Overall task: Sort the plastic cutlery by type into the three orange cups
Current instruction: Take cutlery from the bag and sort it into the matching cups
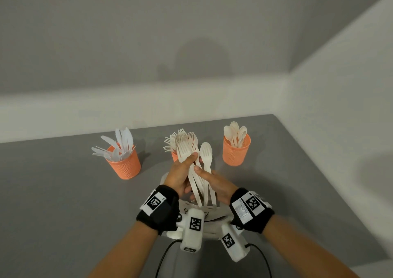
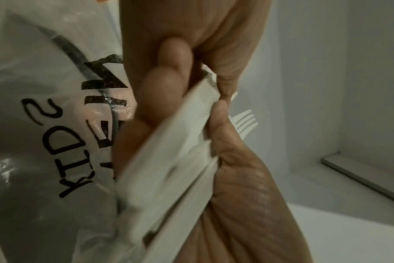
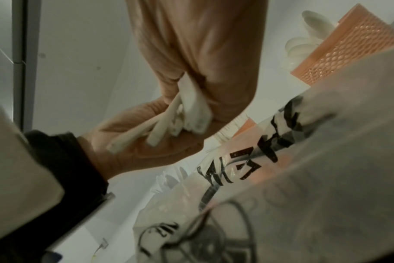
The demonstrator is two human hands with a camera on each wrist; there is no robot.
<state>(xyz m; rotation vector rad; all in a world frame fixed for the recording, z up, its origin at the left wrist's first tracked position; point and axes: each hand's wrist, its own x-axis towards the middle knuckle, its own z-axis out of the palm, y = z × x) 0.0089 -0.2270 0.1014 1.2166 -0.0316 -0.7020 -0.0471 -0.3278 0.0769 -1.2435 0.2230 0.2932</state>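
Three orange mesh cups stand on the grey table: the left cup [image 1: 125, 167] holds white knives, the middle cup [image 1: 174, 156] holds forks and is mostly hidden behind my hands, and the right cup [image 1: 236, 153] [image 3: 349, 44] holds spoons. Above the table I hold a bundle of cream forks [image 1: 187, 150] and one spoon [image 1: 206, 151]. My left hand [image 1: 187, 163] [image 2: 169, 80] grips the fork necks. My right hand [image 1: 204, 175] [image 3: 191, 53] pinches the handles [image 3: 187, 110] lower down, thumb on top.
A crumpled clear plastic bag [image 1: 200, 213] [image 2: 56, 142] [image 3: 281, 160] with black print lies on the table under my hands. A white wall runs along the table's far edge and right side. Bare grey tabletop [image 1: 63, 192] spreads to the left.
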